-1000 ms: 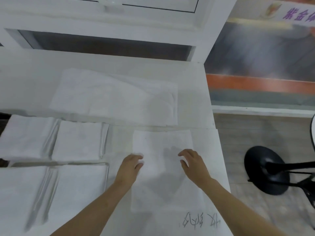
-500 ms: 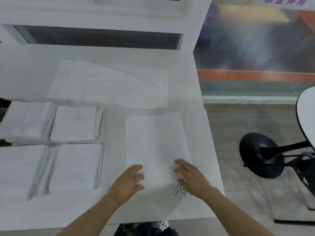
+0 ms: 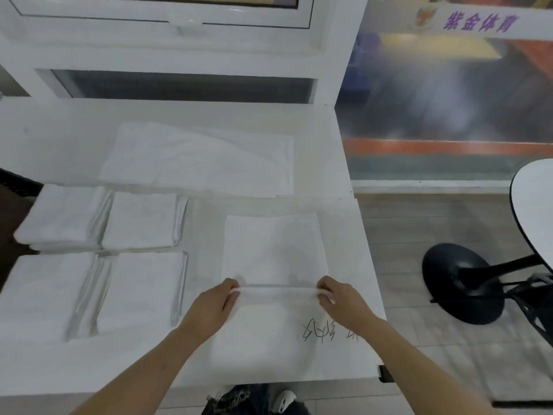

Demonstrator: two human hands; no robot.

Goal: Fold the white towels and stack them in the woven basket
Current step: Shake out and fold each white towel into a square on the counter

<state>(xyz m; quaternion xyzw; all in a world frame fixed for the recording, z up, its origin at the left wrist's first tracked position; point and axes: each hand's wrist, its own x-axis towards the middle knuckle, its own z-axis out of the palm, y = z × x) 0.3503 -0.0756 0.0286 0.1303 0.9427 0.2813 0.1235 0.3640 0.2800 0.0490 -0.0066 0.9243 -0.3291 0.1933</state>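
Head view: L hand (image 3: 214, 307) & R hand (image 3: 341, 302) each pinch a near corner of the white towel (image 3: 273, 253) on the white table (image 3: 206, 229), fingers clamped on the lifted edge, prob. to carry it over for the next fold. Four folded towels (image 3: 140, 220) sit in a 2x2 block at left; an unfolded towel (image 3: 197, 158) lies behind. Woven basket not in view. Pen scribble (image 3: 323, 329) on tabletop.
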